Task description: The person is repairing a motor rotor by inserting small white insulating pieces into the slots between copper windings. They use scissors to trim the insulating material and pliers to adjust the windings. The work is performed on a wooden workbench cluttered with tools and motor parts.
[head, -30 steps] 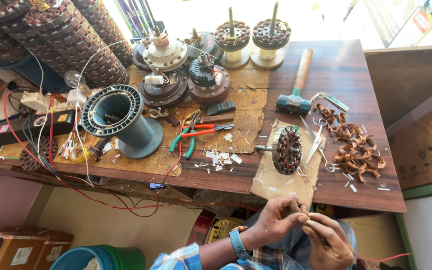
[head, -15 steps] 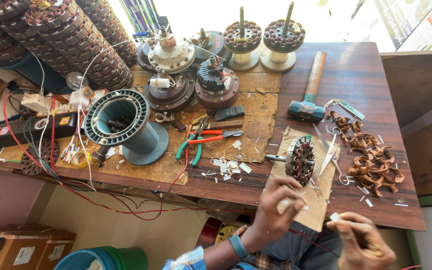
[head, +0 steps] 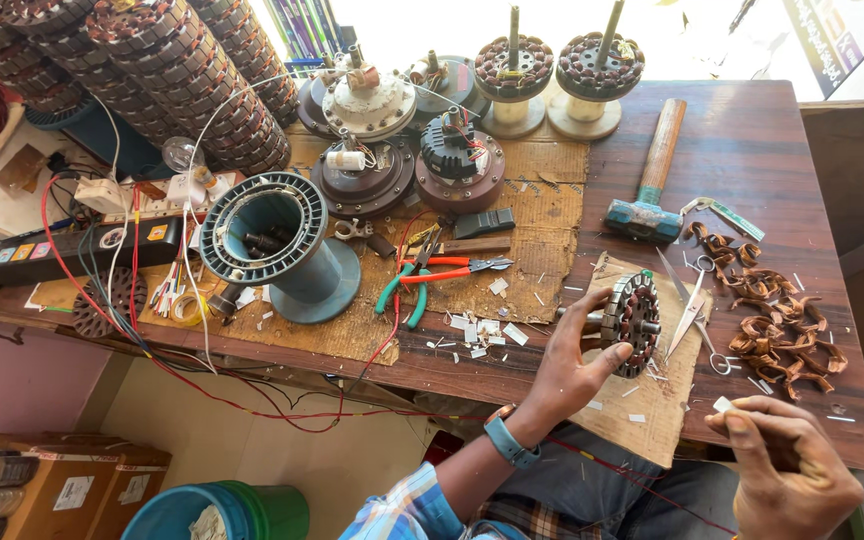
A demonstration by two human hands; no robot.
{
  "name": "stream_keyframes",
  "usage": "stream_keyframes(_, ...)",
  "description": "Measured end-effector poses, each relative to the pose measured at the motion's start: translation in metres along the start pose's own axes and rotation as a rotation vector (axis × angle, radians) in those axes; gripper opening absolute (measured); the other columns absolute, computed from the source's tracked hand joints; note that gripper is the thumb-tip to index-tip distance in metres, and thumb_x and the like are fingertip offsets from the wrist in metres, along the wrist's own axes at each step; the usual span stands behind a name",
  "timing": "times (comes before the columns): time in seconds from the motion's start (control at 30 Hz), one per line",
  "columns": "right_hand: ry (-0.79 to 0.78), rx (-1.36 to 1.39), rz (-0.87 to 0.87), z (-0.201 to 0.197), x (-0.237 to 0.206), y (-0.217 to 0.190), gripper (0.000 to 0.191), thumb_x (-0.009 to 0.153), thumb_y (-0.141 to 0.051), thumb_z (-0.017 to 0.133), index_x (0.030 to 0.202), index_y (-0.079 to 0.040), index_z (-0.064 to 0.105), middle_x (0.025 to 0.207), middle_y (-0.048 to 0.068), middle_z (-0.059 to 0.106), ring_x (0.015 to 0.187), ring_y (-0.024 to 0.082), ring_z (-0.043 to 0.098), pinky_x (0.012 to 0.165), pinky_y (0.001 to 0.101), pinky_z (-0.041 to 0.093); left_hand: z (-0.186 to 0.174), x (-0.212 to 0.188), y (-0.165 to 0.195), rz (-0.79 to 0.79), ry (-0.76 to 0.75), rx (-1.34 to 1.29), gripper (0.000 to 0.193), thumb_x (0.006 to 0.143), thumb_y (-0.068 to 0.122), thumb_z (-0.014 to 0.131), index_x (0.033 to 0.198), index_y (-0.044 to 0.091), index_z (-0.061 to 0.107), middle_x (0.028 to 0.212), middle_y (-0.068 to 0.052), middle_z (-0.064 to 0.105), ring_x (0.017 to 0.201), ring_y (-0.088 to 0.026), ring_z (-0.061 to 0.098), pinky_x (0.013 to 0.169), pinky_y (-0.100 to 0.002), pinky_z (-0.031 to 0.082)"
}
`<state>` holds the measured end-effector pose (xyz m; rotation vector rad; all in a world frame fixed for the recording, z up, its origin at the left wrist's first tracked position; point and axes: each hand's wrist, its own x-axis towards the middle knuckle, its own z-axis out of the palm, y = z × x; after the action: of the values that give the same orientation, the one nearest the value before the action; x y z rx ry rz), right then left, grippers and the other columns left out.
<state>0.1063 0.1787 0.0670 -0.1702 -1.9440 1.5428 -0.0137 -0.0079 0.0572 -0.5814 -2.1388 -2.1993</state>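
My left hand (head: 570, 362) reaches over the wooden workbench (head: 752, 150) and grips a round slotted stator core (head: 633, 322) standing on edge on a piece of cardboard (head: 652, 400). A blue wristband (head: 504, 438) sits on that wrist. My right hand (head: 787, 465) is low at the right, off the bench's front edge, pinching a small white slip of insulation paper (head: 723, 404) between thumb and fingers. Scissors (head: 690, 310) lie just right of the core.
Curled copper-coloured strips (head: 777, 320) lie at the right. A hammer (head: 650, 175), pliers (head: 447, 270), a large teal spool (head: 272, 245), several fan motors (head: 367, 140), stacked stator cores (head: 167, 70), a power strip (head: 62, 250) and red wires (head: 202, 385) crowd the bench.
My hands have parted. The left hand moved up onto the stator core and took hold of it. The right hand dropped to the lower right with the paper slip.
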Motion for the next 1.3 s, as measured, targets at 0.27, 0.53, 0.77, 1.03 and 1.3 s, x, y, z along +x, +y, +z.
stream_keyframes(0.27, 0.055, -0.028, -0.032, 0.001, 0.002, 0.005, 0.011, 0.108, 0.007, 0.071, 0.100, 0.013, 0.066, 0.116, 0.021, 0.068, 0.103, 0.023, 0.073, 0.098, 0.0347, 0.064, -0.004, 0.005, -0.015, -0.084, -0.044, -0.190, 0.070, 0.092, 0.012, 0.075, 0.154, 0.011, 0.044, 0.138, -0.013, 0.059, 0.119, -0.020, 0.066, 0.101, -0.036, 0.058)
stream_keyframes(0.53, -0.003, -0.129, -0.161, 0.009, 0.009, -0.016, 0.007, 0.102, 0.010, 0.072, 0.098, 0.010, 0.066, 0.112, 0.018, 0.072, 0.101, 0.019, 0.069, 0.093, 0.0261, 0.057, -0.003, 0.000, -0.031, -0.162, 0.003, 0.033, 0.064, 0.089, 0.016, 0.082, 0.147, 0.004, 0.058, 0.117, -0.016, 0.075, 0.107, -0.021, 0.072, 0.093, -0.034, 0.059)
stream_keyframes(0.77, -0.186, -0.117, -0.050, 0.022, 0.035, -0.045, 0.009, 0.105, 0.004, 0.072, 0.098, 0.007, 0.067, 0.111, 0.014, 0.071, 0.099, 0.013, 0.069, 0.087, 0.0226, 0.057, -0.008, -0.015, -0.042, -0.104, -0.082, -0.368, 0.073, 0.095, 0.012, 0.078, 0.157, 0.003, 0.041, 0.141, -0.013, 0.061, 0.123, -0.020, 0.066, 0.107, -0.035, 0.057)
stream_keyframes(1.03, -0.522, -0.333, -0.040, 0.066, 0.096, -0.051, 0.003, 0.093, 0.002, 0.074, 0.095, 0.005, 0.073, 0.104, 0.010, 0.074, 0.088, 0.012, 0.069, 0.075, 0.0250, 0.057, -0.006, -0.010, -0.036, -0.073, -0.094, -0.394, 0.073, 0.095, 0.010, 0.078, 0.157, 0.004, 0.040, 0.139, -0.012, 0.061, 0.125, -0.019, 0.064, 0.108, -0.035, 0.057)
stream_keyframes(1.3, -0.643, -0.150, 0.162, 0.085, 0.114, -0.026, 0.005, 0.093, 0.001, 0.070, 0.097, 0.005, 0.069, 0.103, 0.008, 0.072, 0.083, 0.010, 0.072, 0.072, 0.0236, 0.060, -0.004, -0.013, -0.030, 0.013, -0.049, -0.170, 0.067, 0.097, 0.011, 0.075, 0.156, 0.006, 0.045, 0.139, -0.012, 0.060, 0.120, -0.019, 0.066, 0.106, -0.033, 0.058)
